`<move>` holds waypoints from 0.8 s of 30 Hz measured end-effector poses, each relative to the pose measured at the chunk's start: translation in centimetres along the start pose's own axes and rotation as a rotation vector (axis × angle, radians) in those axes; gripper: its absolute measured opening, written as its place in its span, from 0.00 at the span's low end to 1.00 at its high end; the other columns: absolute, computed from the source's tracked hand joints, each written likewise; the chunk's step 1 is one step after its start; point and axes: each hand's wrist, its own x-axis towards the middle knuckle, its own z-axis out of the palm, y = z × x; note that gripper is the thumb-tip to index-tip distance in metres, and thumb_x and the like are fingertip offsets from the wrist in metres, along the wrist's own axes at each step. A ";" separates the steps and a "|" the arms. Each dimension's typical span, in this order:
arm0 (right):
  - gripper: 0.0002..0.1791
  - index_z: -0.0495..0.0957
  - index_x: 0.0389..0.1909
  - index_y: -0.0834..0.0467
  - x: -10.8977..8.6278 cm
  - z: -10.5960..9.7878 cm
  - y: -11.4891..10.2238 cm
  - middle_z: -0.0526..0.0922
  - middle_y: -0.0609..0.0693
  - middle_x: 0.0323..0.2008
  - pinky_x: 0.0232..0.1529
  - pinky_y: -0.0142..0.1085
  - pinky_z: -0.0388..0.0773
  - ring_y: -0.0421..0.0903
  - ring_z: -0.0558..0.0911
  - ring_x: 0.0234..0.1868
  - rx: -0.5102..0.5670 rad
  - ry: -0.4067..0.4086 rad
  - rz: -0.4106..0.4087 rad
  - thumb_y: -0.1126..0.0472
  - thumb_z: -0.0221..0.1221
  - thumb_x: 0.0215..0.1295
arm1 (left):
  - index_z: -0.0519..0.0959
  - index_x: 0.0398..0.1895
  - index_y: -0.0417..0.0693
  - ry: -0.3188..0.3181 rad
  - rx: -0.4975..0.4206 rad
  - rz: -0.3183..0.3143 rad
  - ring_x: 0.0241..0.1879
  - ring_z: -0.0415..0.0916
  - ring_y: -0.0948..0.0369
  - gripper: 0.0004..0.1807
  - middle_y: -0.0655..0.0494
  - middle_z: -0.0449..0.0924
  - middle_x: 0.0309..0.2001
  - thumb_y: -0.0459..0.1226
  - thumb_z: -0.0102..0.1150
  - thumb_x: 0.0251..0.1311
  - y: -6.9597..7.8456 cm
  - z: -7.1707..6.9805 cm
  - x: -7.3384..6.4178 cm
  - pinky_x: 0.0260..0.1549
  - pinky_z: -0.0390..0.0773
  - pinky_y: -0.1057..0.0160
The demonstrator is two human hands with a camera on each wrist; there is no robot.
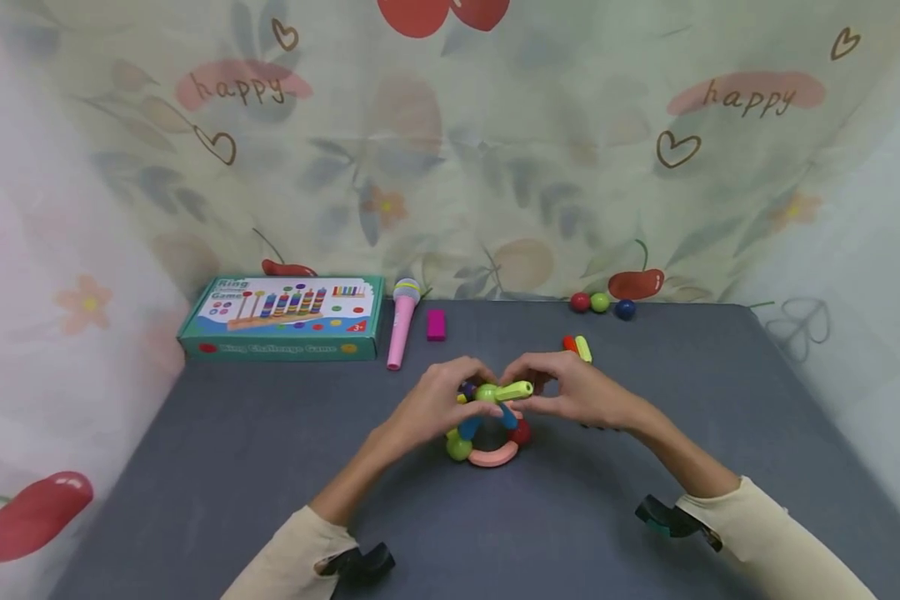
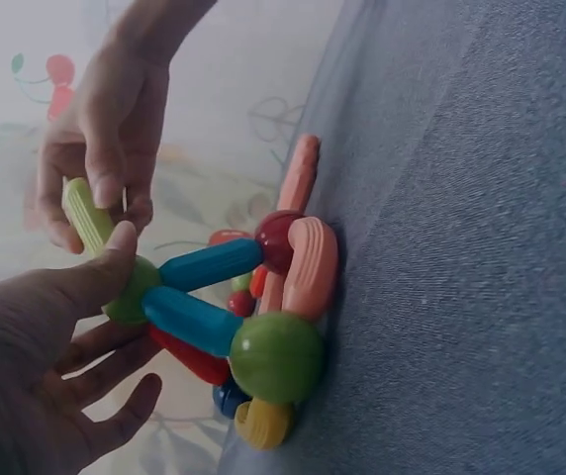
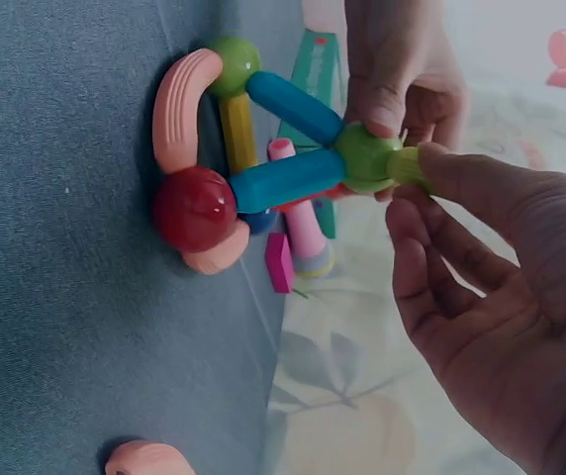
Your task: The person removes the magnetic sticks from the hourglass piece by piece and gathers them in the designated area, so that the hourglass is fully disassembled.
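A frame of magnetic balls and rods stands on the grey table. At its top is a light green ball (image 3: 366, 158), which my left hand (image 1: 441, 402) holds between thumb and fingers. My right hand (image 1: 587, 393) pinches a yellow-green rod (image 2: 88, 218) whose end meets that ball. Two blue rods (image 3: 288, 181) slope down from the ball, one to a red ball (image 3: 192, 210) and one to a lower green ball (image 2: 276, 358). Between those two, a curved peach rod (image 1: 493, 456) lies along the table. A red rod (image 2: 189, 358) and a yellow piece (image 2: 263, 424) show behind.
A green game box (image 1: 281, 321) lies at the back left beside a pink toy microphone (image 1: 401, 325) and a magenta block (image 1: 436, 325). Red, green (image 1: 599, 302) and blue balls sit along the back edge. Red and yellow-green rods (image 1: 583, 348) lie behind my right hand.
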 end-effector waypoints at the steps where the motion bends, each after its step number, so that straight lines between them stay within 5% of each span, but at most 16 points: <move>1: 0.17 0.83 0.54 0.54 0.0 0.1 -0.1 0.88 0.48 0.49 0.46 0.34 0.85 0.37 0.84 0.41 0.009 0.010 0.015 0.65 0.70 0.66 | 0.83 0.49 0.47 -0.001 0.002 -0.007 0.42 0.83 0.57 0.18 0.54 0.85 0.44 0.43 0.76 0.59 0.0 0.0 -0.1 0.46 0.86 0.52; 8: 0.16 0.83 0.55 0.55 -0.1 0.6 0.2 0.87 0.49 0.49 0.44 0.33 0.83 0.37 0.84 0.40 0.063 0.047 0.065 0.64 0.69 0.67 | 0.81 0.52 0.47 -0.042 0.000 0.000 0.45 0.81 0.54 0.23 0.53 0.83 0.46 0.45 0.77 0.58 0.0 -0.2 -0.4 0.48 0.85 0.54; 16: 0.15 0.83 0.53 0.54 0.3 1.7 1.4 0.87 0.51 0.49 0.45 0.34 0.84 0.37 0.85 0.43 0.061 0.074 -0.020 0.66 0.69 0.67 | 0.83 0.55 0.44 -0.074 -0.049 0.076 0.45 0.83 0.60 0.20 0.51 0.87 0.50 0.39 0.74 0.62 -0.8 -0.6 -0.3 0.50 0.86 0.52; 20: 0.14 0.83 0.50 0.55 0.2 2.3 1.4 0.88 0.51 0.45 0.44 0.35 0.85 0.41 0.85 0.41 0.045 0.133 -0.040 0.70 0.68 0.65 | 0.83 0.54 0.43 -0.074 -0.059 0.064 0.44 0.84 0.58 0.20 0.50 0.88 0.50 0.39 0.75 0.60 -0.7 -0.4 -0.1 0.50 0.86 0.51; 24: 0.14 0.82 0.50 0.55 0.2 2.6 0.8 0.88 0.50 0.44 0.46 0.36 0.85 0.47 0.87 0.40 0.047 0.161 0.024 0.72 0.66 0.66 | 0.83 0.54 0.42 -0.081 -0.068 0.034 0.46 0.85 0.57 0.20 0.49 0.88 0.50 0.38 0.75 0.60 -0.6 -0.3 -0.1 0.51 0.86 0.52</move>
